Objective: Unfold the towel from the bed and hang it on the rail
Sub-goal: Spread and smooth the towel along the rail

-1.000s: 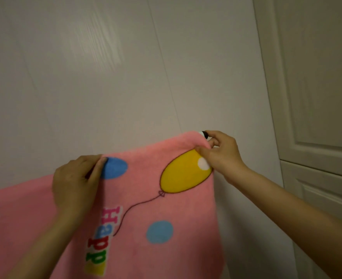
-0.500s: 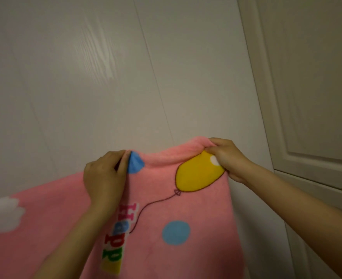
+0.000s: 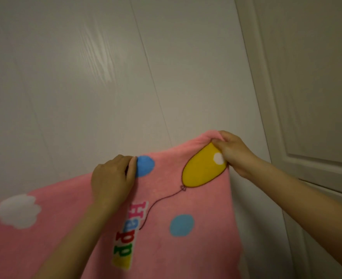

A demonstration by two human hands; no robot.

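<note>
Pink towel (image 3: 186,248), printed with one yellow balloon (image 3: 203,168), two blue dots and one white cloud, hangs against a pale wall (image 3: 105,77); two hands pinch its top edge, left hand (image 3: 112,179) mid-edge, right hand (image 3: 233,153) at the corner.

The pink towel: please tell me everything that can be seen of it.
The pink towel looks soft and fleecy, printed with a yellow balloon on a string, blue dots, a white cloud and colourful letters "Happ". It hangs spread out before a pale wall, its top edge sloping down to the left. The left hand grips the top edge; the right hand pinches its bunched upper corner. No rail shows.
</note>
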